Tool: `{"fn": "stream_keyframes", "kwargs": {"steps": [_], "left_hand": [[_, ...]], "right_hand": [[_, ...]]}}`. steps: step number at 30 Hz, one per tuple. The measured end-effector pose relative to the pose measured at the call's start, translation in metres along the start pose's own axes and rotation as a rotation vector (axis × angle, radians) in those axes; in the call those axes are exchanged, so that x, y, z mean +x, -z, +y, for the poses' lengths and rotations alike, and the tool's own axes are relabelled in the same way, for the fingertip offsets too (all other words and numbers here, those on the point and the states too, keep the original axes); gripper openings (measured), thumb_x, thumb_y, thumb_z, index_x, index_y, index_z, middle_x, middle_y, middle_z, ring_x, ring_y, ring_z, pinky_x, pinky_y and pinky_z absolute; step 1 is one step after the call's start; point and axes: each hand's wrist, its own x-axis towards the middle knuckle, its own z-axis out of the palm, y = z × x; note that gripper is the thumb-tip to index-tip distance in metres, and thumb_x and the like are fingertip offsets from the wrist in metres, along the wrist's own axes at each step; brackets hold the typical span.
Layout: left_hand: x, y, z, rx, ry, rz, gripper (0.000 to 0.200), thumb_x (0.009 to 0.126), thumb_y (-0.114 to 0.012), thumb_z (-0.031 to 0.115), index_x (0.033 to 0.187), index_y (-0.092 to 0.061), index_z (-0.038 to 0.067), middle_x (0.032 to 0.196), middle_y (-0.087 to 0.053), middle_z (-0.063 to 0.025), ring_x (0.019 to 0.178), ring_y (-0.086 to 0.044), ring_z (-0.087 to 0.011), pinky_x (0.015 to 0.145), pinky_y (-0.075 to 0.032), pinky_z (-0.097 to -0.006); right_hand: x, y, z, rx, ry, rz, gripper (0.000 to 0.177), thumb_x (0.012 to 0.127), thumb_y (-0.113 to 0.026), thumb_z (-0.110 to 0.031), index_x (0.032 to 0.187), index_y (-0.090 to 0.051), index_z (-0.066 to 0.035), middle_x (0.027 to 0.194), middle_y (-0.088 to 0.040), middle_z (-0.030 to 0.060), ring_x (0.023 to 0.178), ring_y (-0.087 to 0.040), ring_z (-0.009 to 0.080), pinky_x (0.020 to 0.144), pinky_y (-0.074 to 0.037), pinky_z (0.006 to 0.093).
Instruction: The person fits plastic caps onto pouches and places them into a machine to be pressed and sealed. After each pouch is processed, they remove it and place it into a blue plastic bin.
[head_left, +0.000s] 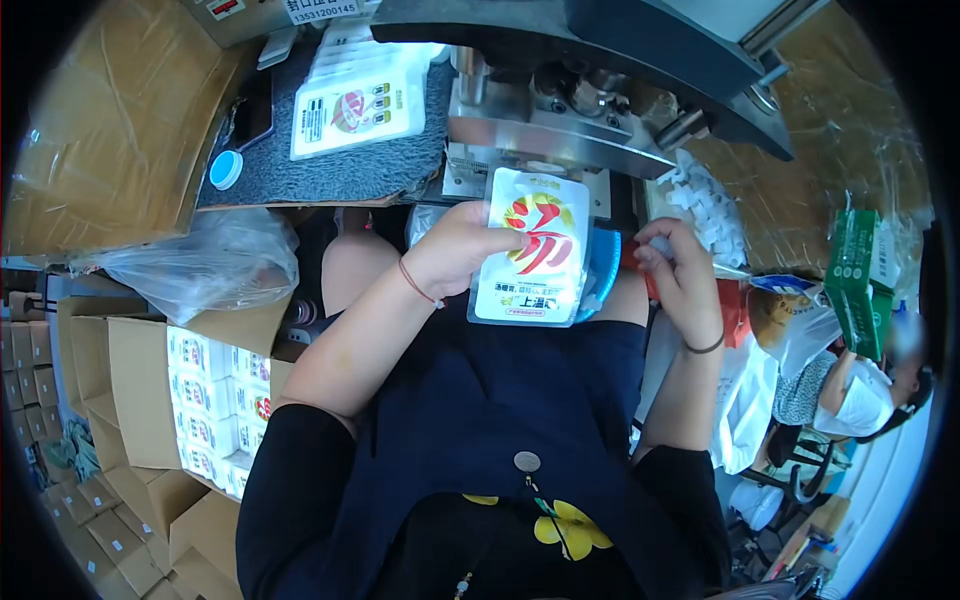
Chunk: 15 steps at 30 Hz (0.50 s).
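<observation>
My left hand (465, 250) grips a flat white pouch (536, 250) with red printing and a clear border, thumb on its front, upright before my lap. Behind its right edge shows a blue curved object (604, 270). To the right, my right hand (680, 270) is raised with curled, parted fingers and nothing visible between them. Just beyond the pouch is a metal press machine (560, 140). A row of similar white pouches (360, 110) lies on the grey mat (270, 165) at the upper left.
A blue-white cap (226, 169) and a phone (252, 118) rest on the mat. An open carton (140, 390) at left holds packed white pouches (205, 400). White scraps (705, 205) lie right of the machine. Another person (855, 395) sits at far right near a green box (855, 285).
</observation>
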Motion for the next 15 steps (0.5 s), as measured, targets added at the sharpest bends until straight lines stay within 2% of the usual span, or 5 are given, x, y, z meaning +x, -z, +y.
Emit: {"fn": "stream_keyframes", "kwargs": {"steps": [3,5,8,11,15], "left_hand": [[0.000,-0.003,-0.002,0.023,-0.181,0.024,0.034,0.092,-0.069,0.002,0.124,-0.059,-0.004,0.118,-0.069,-0.0140,0.098,-0.070,-0.0177,0.084,-0.058,-0.0321],[-0.003,0.018,0.019,0.634,-0.379,0.504,0.034,0.096,-0.066,0.009,0.124,-0.049,0.000,0.109,-0.066,-0.0092,0.094,-0.066,-0.0138,0.084,-0.055,-0.0289],[-0.008,0.078,0.087,1.565,-1.092,0.918,0.054,0.099,-0.060,0.023,0.140,-0.042,-0.006,0.136,-0.051,-0.0291,0.127,-0.050,-0.0428,0.108,-0.041,-0.0476],[-0.023,0.130,0.076,2.221,-0.622,0.827,0.059,0.097,-0.061,0.034,0.147,-0.046,0.006,0.153,-0.041,-0.0246,0.139,-0.042,-0.0443,0.111,-0.038,-0.0499],[-0.067,0.075,0.045,1.962,-0.663,0.558,0.048,0.095,-0.066,0.021,0.139,-0.056,0.006,0.135,-0.059,-0.0188,0.121,-0.058,-0.0369,0.101,-0.046,-0.0454]], "right_hand": [[-0.007,-0.007,0.003,-0.035,0.015,0.051,0.021,0.088,-0.070,-0.001,0.106,-0.060,-0.002,0.102,-0.070,0.0110,0.083,-0.068,0.0204,0.075,-0.053,0.0313],[-0.014,-0.009,0.006,0.038,-0.047,0.070,0.024,0.087,-0.074,-0.003,0.106,-0.060,-0.002,0.102,-0.071,0.0103,0.081,-0.068,0.0170,0.072,-0.053,0.0293],[-0.021,-0.006,0.031,0.014,-0.042,0.063,0.025,0.086,-0.079,-0.008,0.102,-0.061,-0.002,0.103,-0.072,0.0098,0.078,-0.067,0.0129,0.069,-0.052,0.0262],[-0.017,-0.006,0.023,0.051,0.007,0.092,0.025,0.086,-0.080,-0.012,0.096,-0.061,-0.002,0.104,-0.073,0.0122,0.074,-0.064,0.0113,0.065,-0.049,0.0251],[-0.008,-0.017,0.016,0.107,0.126,0.203,0.021,0.087,-0.078,-0.011,0.093,-0.061,-0.001,0.093,-0.069,0.0112,0.071,-0.060,0.0136,0.063,-0.046,0.0271]]}}
